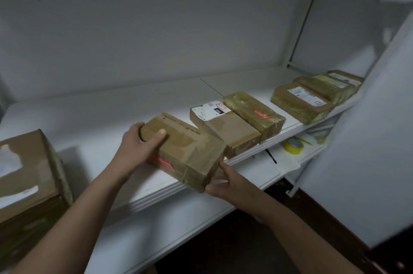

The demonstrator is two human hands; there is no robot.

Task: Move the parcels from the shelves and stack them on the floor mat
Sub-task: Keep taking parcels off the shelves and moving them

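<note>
A brown parcel [185, 148], wrapped in glossy tape with a red strip on its side, sits at the front edge of the white shelf [100, 117]. It is turned at an angle, and its near end juts out past the edge. Whether its far end rests on the shelf board cannot be told.

The left hand [138, 146] grips the parcel's far left end. The thumb lies flat on top, and the fingers curl round the end, their tips hidden behind the cardboard. The right hand [225, 181] holds the near corner from below. Its thumb is against the end face, and its fingers are tucked under the parcel, mostly out of sight.

Just beside the held parcel, and seemingly touching it, lies a parcel with a white label [223, 126]. The print on the label is too blurred to read. Against that one lies a tape-wrapped parcel [254, 112]. Farther right, apart from these, is a labelled flat parcel [301, 102] and two more parcels [328, 88] overlapping behind it. The last of these is partly hidden by the white panel [368, 139] at the right.

A large carton [29, 179] is cut off at the left edge. On the lower shelf [178, 217] a yellow tape roll [293, 145] lies, partly covered by the shelf above. Near it is a thin dark object [271, 156] too small to identify.
</note>
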